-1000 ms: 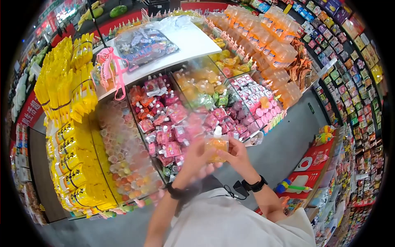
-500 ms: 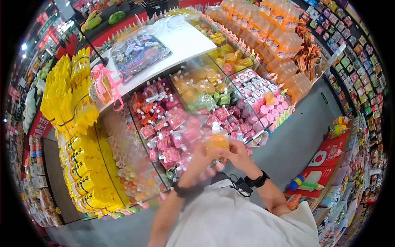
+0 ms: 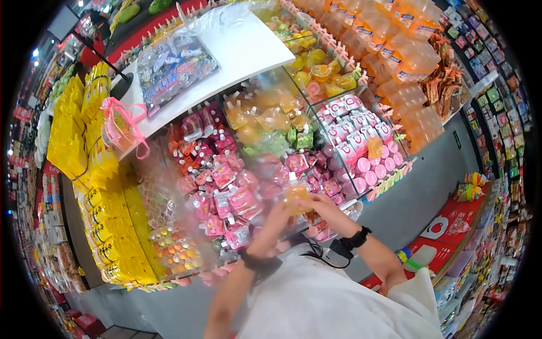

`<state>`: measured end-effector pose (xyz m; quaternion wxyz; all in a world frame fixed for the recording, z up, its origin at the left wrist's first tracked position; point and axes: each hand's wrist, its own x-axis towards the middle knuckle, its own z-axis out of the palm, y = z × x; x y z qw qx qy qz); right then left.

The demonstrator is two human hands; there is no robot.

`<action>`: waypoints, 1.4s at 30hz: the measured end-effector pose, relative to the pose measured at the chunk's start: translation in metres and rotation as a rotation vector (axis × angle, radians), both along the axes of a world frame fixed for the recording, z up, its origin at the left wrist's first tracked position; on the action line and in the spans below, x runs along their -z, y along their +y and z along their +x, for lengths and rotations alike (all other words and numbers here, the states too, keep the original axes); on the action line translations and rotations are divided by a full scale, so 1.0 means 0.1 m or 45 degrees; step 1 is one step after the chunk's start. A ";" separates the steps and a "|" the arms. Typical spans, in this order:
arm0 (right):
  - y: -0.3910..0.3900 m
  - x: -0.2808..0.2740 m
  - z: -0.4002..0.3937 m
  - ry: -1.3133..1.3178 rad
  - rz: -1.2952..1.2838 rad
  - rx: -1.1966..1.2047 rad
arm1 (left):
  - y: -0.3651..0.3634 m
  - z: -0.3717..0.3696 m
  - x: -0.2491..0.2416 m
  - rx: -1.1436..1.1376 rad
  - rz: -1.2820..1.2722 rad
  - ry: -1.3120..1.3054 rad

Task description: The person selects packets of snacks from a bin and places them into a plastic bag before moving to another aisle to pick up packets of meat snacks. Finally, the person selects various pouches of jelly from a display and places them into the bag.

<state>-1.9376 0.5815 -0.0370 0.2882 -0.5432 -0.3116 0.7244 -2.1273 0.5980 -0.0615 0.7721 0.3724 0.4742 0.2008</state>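
Note:
Between my two hands is an orange spouted jelly pouch (image 3: pixel 297 195) with a white cap, held upright in front of my body. My left hand (image 3: pixel 278 219) is closed on its lower left side. Closed too, my right hand (image 3: pixel 323 207) grips the pouch's lower right side with its fingers near the other hand's. Below and beyond the hands lie many pink jelly pouches (image 3: pixel 228 176) with white caps in a clear-walled bin. Farther back, similar orange pouches (image 3: pixel 275 117) fill another compartment. Parts of my fingers are blurred or hidden behind the pouch.
A white shelf (image 3: pixel 254 42) with a printed plastic bag (image 3: pixel 176 69) stands over the bins. Yellow packets (image 3: pixel 116 240) are stacked at left. White-and-pink cups (image 3: pixel 355 133) and orange drink bottles (image 3: pixel 403 48) sit at right. A red counter (image 3: pixel 437 237) lies beyond the grey floor.
The camera view has shifted and tilted slightly, so the display appears a bit nearer and turned. Both hands keep holding the orange pouch.

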 end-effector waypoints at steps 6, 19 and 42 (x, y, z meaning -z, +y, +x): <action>0.82 0.60 0.15 0.049 0.021 -0.063 | 0.11 0.04 0.31 -0.284 -0.228 0.022; 1.39 1.60 0.23 -1.072 0.680 -0.358 | 0.69 0.46 0.66 -0.706 -0.300 0.197; 1.10 0.24 -0.02 -0.370 0.572 -0.346 | 0.57 0.00 -0.44 -0.529 0.855 0.881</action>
